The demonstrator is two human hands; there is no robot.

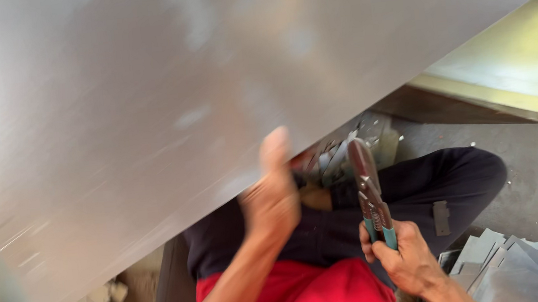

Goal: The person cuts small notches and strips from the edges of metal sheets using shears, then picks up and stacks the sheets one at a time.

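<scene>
While snips point(369, 190) jut above right fingers point(386, 252).

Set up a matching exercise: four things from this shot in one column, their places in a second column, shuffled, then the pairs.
1. metal sheet
2. tin snips
3. left hand
4. stack of cut grey pieces

A. bottom right, on the floor
B. held in the right hand
C. at the sheet's lower edge
D. fills the upper left

Pairs: 1-D, 2-B, 3-C, 4-A
</scene>
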